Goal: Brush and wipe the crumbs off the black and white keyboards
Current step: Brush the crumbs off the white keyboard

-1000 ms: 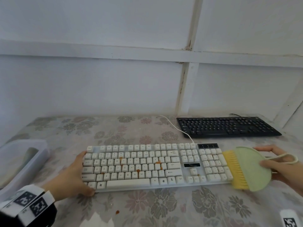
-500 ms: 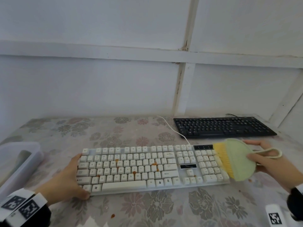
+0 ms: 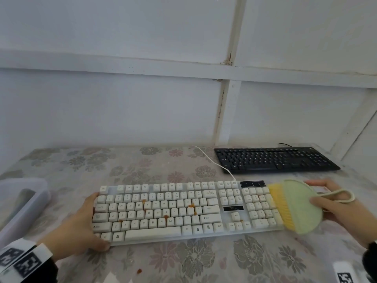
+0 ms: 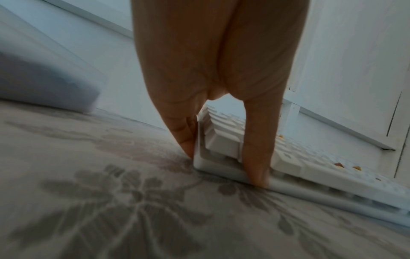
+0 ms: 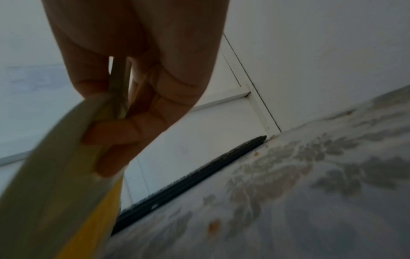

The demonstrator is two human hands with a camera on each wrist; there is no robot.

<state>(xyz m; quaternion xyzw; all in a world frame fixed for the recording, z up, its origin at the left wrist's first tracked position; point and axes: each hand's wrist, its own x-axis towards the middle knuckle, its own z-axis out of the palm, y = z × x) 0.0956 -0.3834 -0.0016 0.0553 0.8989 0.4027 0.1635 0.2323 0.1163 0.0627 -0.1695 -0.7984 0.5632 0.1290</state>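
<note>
The white keyboard (image 3: 183, 211) lies across the middle of the table with orange-brown crumbs (image 3: 191, 205) on its keys. My left hand (image 3: 89, 221) holds its left front corner, fingers down the left side (image 4: 186, 140) and thumb on the front edge. My right hand (image 3: 326, 203) grips a pale green brush (image 3: 299, 207). Its yellow bristles (image 3: 279, 205) rest over the right edge of the number pad. The right wrist view shows my fingers curled on the brush (image 5: 55, 166). The black keyboard (image 3: 273, 160) lies at the back right, untouched.
A translucent plastic bin (image 3: 22, 203) stands at the left edge of the table. The white cable (image 3: 212, 162) runs back from the white keyboard past the black one. Loose crumbs (image 3: 139, 271) lie on the floral tablecloth (image 3: 183, 262). A white wall closes the back.
The brush has shifted left from beside the keyboard's right end onto the number pad's edge. My left hand has kept its hold on the left corner.
</note>
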